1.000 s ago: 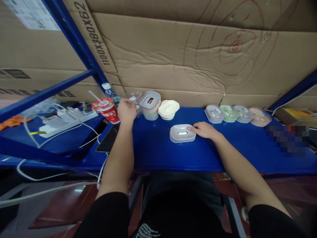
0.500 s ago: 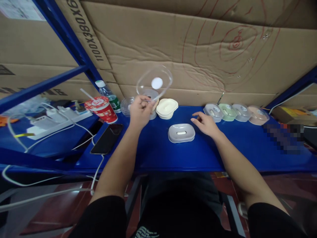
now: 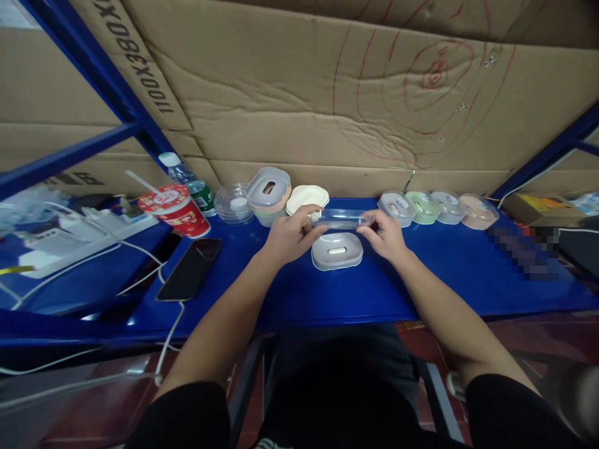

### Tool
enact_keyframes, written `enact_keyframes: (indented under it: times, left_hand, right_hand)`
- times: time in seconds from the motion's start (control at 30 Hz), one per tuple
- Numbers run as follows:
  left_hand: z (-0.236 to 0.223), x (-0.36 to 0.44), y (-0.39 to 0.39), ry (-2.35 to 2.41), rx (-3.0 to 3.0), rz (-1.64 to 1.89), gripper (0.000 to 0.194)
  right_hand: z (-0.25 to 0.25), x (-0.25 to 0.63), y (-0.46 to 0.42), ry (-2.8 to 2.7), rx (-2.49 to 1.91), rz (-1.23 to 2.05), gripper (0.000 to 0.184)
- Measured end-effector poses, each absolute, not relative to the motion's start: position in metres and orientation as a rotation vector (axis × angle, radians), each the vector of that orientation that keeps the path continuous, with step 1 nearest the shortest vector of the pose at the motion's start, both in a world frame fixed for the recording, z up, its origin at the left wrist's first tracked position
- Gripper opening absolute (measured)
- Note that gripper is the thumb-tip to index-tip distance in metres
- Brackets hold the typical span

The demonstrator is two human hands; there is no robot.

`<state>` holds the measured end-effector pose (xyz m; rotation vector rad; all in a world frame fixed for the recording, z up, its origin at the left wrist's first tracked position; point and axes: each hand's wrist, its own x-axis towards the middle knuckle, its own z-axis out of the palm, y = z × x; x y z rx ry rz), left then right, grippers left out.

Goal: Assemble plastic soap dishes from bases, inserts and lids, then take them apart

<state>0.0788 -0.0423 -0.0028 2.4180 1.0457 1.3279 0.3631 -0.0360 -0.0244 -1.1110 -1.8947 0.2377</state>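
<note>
Between my two hands is a clear plastic lid, tilted so that I see it nearly edge-on. My left hand pinches its left end, and my right hand grips the right end. Just below the lid, a grey oval soap dish lies on the blue table, with a small pale bar in its middle. Behind my left hand are cream dishes, partly covered by the fingers. A stack of grey, peach and greenish dishes stands left of those, beside a pile of clear lids.
Several lidded dishes in grey, green and peach line the back right. On the left are a red cup with a straw, a water bottle, a phone and a power strip with cables. Cardboard backs the table.
The clear lid has come down and right from above the stack to over the grey dish, turning flatter. My right hand has closed on its other end. The view has shifted slightly.
</note>
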Motion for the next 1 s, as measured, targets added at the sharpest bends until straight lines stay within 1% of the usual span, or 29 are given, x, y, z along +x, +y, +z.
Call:
enact_keyframes:
  times: [0.13,0.23,0.37,0.47,0.57,0.8,0.9,1.0]
  left_hand:
    - [-0.004,0.075,-0.038,1.292,2.538,1.252,0.042]
    - [-0.008,0.08,-0.037,1.396,2.506,1.078,0.046]
    - [-0.013,0.091,-0.035,1.43,2.388,0.803,0.048]
    - [-0.016,0.095,-0.033,1.421,2.352,0.668,0.048]
    - [-0.016,0.093,-0.033,1.406,2.355,0.578,0.046]
    - [-0.005,0.091,-0.04,1.467,2.331,0.192,0.05]
    - [-0.003,0.091,-0.04,1.436,2.25,0.132,0.054]
    - [-0.004,0.091,-0.039,1.416,2.235,0.159,0.054]
  right_hand:
    - [-0.019,0.357,-0.039,-1.943,-1.134,0.393,0.066]
    - [-0.016,0.358,-0.036,-1.98,-1.258,0.48,0.074]
    - [-0.017,0.365,-0.027,-2.06,-1.463,0.634,0.082]
    - [-0.019,0.368,-0.022,-2.185,-1.627,0.717,0.087]
    - [-0.021,0.366,-0.021,-2.301,-1.741,0.673,0.089]
    - [-0.025,0.36,-0.024,-2.429,-1.855,0.518,0.095]
    - [-0.024,0.358,-0.025,-2.422,-1.843,0.468,0.095]
    - [-0.023,0.358,-0.026,-2.381,-1.832,0.459,0.091]
